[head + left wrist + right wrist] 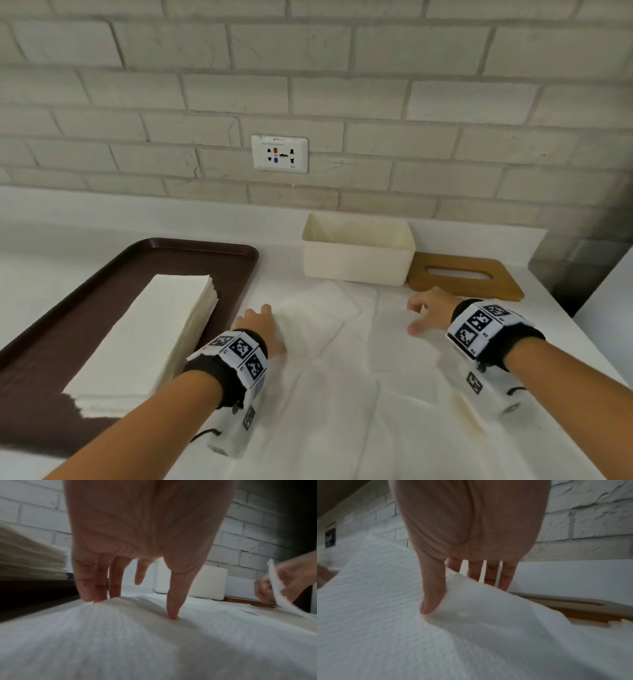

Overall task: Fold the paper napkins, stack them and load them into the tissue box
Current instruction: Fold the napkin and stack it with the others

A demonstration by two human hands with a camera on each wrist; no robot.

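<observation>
A large white napkin (pixel 376 359) lies spread on the counter. My left hand (pixel 263 318) presses on its left part with straight fingers (pixel 92 596) and thumb, beside a smaller folded napkin (pixel 311 318). My right hand (pixel 421 315) pinches the napkin's far right edge (pixel 471 588) between the thumb (pixel 433 601) on top and the fingers behind it. That edge (pixel 278 588) is lifted off the counter. The cream tissue box (pixel 358 250) stands open and looks empty just behind the napkin. Its wooden slotted lid (pixel 466 277) lies flat to the box's right.
A dark brown tray (pixel 85 308) at the left holds a tall stack of white napkins (pixel 147 335). A brick wall with a socket (pixel 279 154) runs behind the counter. The counter's right edge drops off past the lid.
</observation>
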